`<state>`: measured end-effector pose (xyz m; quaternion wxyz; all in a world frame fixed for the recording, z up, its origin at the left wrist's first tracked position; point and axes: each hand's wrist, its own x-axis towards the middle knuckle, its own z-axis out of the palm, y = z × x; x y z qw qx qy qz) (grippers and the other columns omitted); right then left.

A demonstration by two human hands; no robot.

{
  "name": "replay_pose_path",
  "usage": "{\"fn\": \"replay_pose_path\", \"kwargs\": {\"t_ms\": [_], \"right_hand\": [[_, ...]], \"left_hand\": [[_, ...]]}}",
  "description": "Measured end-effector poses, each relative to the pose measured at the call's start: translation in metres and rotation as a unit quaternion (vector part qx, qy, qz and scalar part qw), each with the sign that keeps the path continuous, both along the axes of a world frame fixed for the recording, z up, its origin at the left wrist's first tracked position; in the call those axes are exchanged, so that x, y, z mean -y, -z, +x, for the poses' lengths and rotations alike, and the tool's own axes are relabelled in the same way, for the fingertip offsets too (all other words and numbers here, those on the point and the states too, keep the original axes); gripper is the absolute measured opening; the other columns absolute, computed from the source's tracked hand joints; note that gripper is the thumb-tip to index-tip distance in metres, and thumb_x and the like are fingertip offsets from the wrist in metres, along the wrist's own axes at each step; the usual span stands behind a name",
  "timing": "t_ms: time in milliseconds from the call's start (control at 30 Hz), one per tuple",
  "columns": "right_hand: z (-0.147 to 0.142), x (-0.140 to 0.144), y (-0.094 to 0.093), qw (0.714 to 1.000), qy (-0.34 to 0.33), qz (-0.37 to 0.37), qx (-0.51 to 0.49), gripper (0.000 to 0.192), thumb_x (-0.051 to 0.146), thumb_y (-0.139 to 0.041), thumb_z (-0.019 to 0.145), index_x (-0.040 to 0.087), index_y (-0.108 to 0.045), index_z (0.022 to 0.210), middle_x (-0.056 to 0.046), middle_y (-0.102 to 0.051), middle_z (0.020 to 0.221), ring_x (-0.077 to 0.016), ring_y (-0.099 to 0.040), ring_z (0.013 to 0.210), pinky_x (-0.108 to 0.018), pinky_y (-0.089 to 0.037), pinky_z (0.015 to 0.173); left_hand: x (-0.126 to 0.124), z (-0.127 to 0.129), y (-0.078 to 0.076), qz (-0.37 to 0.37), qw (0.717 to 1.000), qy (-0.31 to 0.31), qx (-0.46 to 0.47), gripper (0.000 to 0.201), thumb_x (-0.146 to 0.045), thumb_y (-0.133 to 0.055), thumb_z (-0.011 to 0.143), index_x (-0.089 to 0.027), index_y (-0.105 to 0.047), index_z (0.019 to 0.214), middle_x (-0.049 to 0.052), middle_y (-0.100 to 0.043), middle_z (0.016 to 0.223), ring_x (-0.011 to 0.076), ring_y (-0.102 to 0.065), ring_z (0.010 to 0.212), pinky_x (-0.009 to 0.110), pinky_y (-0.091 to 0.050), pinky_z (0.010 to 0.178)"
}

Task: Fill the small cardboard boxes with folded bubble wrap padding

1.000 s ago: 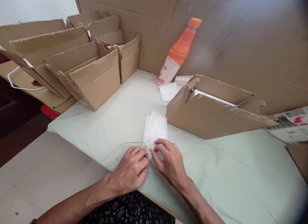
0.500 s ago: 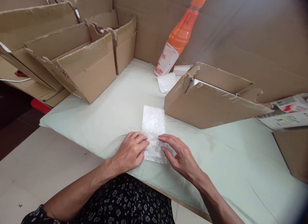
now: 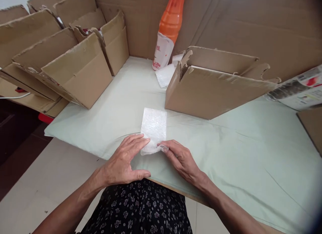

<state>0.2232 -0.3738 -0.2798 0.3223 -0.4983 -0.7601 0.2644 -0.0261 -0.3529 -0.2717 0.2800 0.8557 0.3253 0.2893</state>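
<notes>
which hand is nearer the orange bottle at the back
Right. The right hand rests at the bubble wrap piece's near right corner, roughly in line below the orange bottle. The left hand lies further left and slightly nearer the person.

Worktop (image 3: 251,153): covered by pale green cloth.
On it: bubble-wrap sheet (image 3: 153,128), cardboard boxes (image 3: 213,90), orange bottle (image 3: 167,29), newspaper (image 3: 299,90).
</notes>
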Motion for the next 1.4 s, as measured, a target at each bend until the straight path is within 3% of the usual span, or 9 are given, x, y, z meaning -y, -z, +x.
{"fn": "replay_pose_path", "kwargs": {"t_ms": [133,233,400,600,700,867,1033,1200,1400], "right_hand": [[0.002,0.007,-0.011,0.989,0.056,-0.116,-0.071,0.023,0.030,-0.050,0.102,0.021,-0.070,0.106,-0.004,-0.076,0.095,-0.0167,-0.072,0.084,-0.029,-0.060,0.079],[0.005,0.017,-0.018,0.991,0.123,-0.040,-0.034,0.022,0.028,-0.053,0.101,0.022,-0.067,0.117,-0.007,-0.075,0.107,-0.0193,-0.071,0.094,-0.032,-0.060,0.079],[-0.001,0.024,-0.018,0.975,0.010,0.175,0.135,0.032,0.013,-0.056,0.096,0.023,-0.066,0.124,-0.010,-0.072,0.119,-0.0248,-0.066,0.112,-0.041,-0.055,0.090],[-0.011,-0.006,0.003,0.959,-0.071,0.154,0.227,0.034,0.011,-0.045,0.100,0.017,-0.069,0.123,-0.013,-0.072,0.125,-0.0272,-0.063,0.115,-0.045,-0.050,0.090],[-0.008,-0.007,-0.003,0.976,-0.068,0.097,0.181,0.035,0.013,-0.043,0.102,0.019,-0.071,0.121,-0.011,-0.076,0.112,-0.0232,-0.067,0.102,-0.041,-0.052,0.085],[0.000,0.011,-0.020,0.994,-0.066,-0.041,0.080,0.029,0.025,-0.048,0.105,0.026,-0.067,0.125,-0.004,-0.075,0.113,-0.0172,-0.071,0.100,-0.033,-0.057,0.087],[-0.001,0.024,-0.023,0.970,0.007,0.154,0.187,0.022,0.023,-0.057,0.100,0.018,-0.067,0.118,-0.014,-0.070,0.124,-0.0259,-0.065,0.110,-0.041,-0.053,0.087],[-0.005,0.003,-0.009,0.953,-0.058,0.156,0.255,0.028,0.018,-0.049,0.101,0.016,-0.067,0.123,-0.014,-0.072,0.123,-0.0286,-0.065,0.110,-0.044,-0.052,0.086],[-0.009,-0.013,-0.001,0.996,0.015,0.046,0.074,0.029,0.030,-0.055,0.101,0.019,-0.065,0.126,-0.010,-0.075,0.114,-0.0238,-0.069,0.100,-0.041,-0.054,0.089]], "left_hand": [[0.007,0.011,0.007,-0.021,0.993,-0.117,0.021,0.022,-0.021,-0.054,0.098,-0.020,-0.067,0.116,0.007,-0.075,0.099,0.0208,-0.069,0.091,0.036,-0.056,0.081],[0.003,0.020,0.014,-0.047,0.983,-0.178,0.012,0.017,-0.023,-0.054,0.096,-0.019,-0.070,0.102,0.004,-0.072,0.085,0.0191,-0.067,0.080,0.034,-0.055,0.073],[-0.007,0.024,0.019,-0.034,0.983,-0.180,-0.013,0.021,-0.021,-0.056,0.093,-0.019,-0.069,0.110,0.004,-0.074,0.089,0.0196,-0.066,0.079,0.035,-0.055,0.075],[-0.004,0.019,0.011,0.079,0.977,-0.197,-0.017,0.043,-0.027,-0.061,0.095,-0.018,-0.055,0.137,0.012,-0.071,0.115,0.0271,-0.066,0.107,0.044,-0.055,0.093],[0.008,0.013,0.005,0.109,0.987,-0.116,-0.029,0.043,-0.022,-0.064,0.094,-0.020,-0.056,0.136,0.014,-0.066,0.133,0.0305,-0.059,0.126,0.048,-0.049,0.104],[0.019,0.013,0.004,0.004,0.998,-0.064,0.021,0.027,-0.013,-0.053,0.097,-0.021,-0.064,0.121,0.005,-0.076,0.096,0.0195,-0.068,0.085,0.037,-0.054,0.080],[0.005,0.024,0.010,-0.033,0.990,-0.137,0.010,0.025,-0.018,-0.054,0.096,-0.019,-0.066,0.119,0.007,-0.075,0.102,0.0194,-0.070,0.086,0.034,-0.057,0.077],[0.003,0.024,0.015,-0.049,0.975,-0.213,0.038,0.033,-0.028,-0.058,0.096,-0.021,-0.061,0.129,0.009,-0.068,0.114,0.0209,-0.068,0.095,0.038,-0.059,0.085],[0.019,0.015,0.012,-0.326,0.896,-0.215,0.213,0.063,-0.041,-0.060,0.097,-0.022,-0.036,0.152,0.017,-0.059,0.140,0.0258,-0.066,0.121,0.041,-0.059,0.097]]}}
